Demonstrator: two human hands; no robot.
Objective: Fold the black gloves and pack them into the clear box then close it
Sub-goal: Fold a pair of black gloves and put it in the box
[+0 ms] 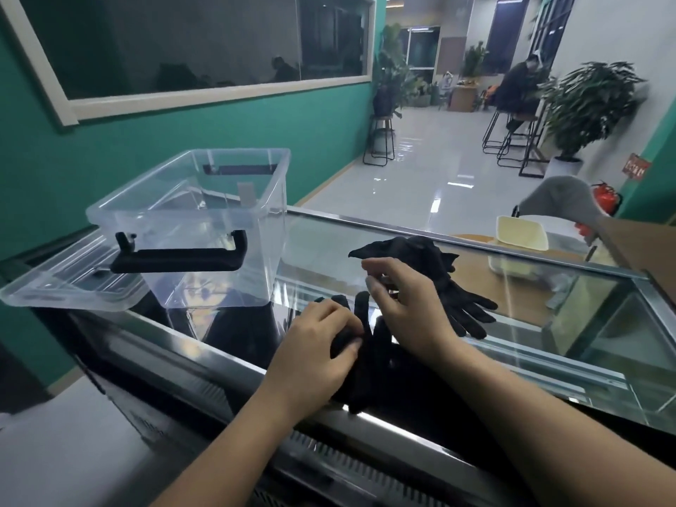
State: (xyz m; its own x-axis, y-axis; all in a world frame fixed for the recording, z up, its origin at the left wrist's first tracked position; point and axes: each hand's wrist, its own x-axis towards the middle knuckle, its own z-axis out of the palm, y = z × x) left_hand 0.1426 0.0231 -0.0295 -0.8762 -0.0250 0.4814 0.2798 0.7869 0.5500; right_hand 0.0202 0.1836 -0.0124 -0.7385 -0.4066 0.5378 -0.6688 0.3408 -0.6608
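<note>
Black gloves on glass: one glove (369,360) sits at 6 o'clock, left hand (314,345) pinching its cloth, right hand (406,305) loosely curled over its fingers, touching. Loose gloves (450,287) are heaped at 3 o'clock, uncountable. One clear box (205,228) is open at 10 o'clock; one lid (55,287) lies at 9.

1. Left hand (322,342): bare, no glove, no ring visible; short, rounded nails.
2. Right hand (406,305): bare, likewise ungloved and without jewellery; short nails.
3. Left forearm (237,433): uncovered to the near edge of view; no sleeve, watch or band.
4. Right forearm (541,415): uncovered likewise; no sleeve or wristwear seen.
</note>
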